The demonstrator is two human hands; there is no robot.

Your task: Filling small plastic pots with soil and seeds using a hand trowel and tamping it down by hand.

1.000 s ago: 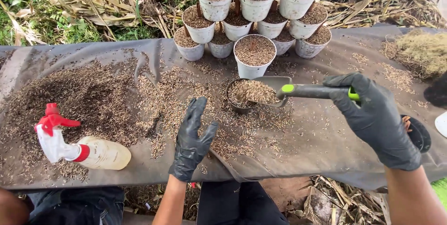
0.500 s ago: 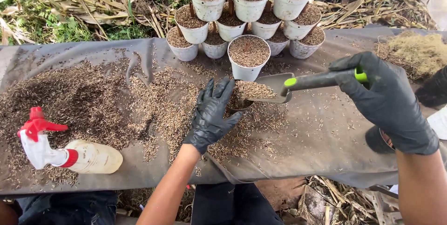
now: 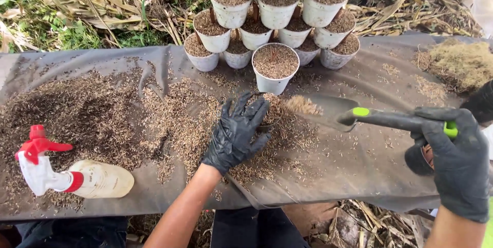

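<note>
We see the left hand (image 3: 237, 132), in a black glove, lying over a small pot (image 3: 270, 119) near the middle of the table (image 3: 359, 171). Its grip is spread, the fingers (image 3: 255, 112) fanned over the pot's near rim and the soil inside; half a second ago the same hand was only arriving at that rim, and a second ago it lay flat on the cloth, well short of the pot. The pot is mostly hidden under the glove, so we cannot tell whether it stands upright or tilts.

The right hand (image 3: 457, 163), also gloved, has its grip wrapped tight around the green-and-black handle of a trowel (image 3: 354, 115). The blade points left, its tip just beside the pot, with a little heap of husk mix (image 3: 303, 105) on it. Compared with the earlier pictures the trowel sits lower and further right.

Behind the pot a filled white pot (image 3: 276, 68) stands in front of a stack of white pots (image 3: 272, 9). A spray bottle (image 3: 77, 176) with a red trigger lies on its side at the left, among loose mix.
</note>
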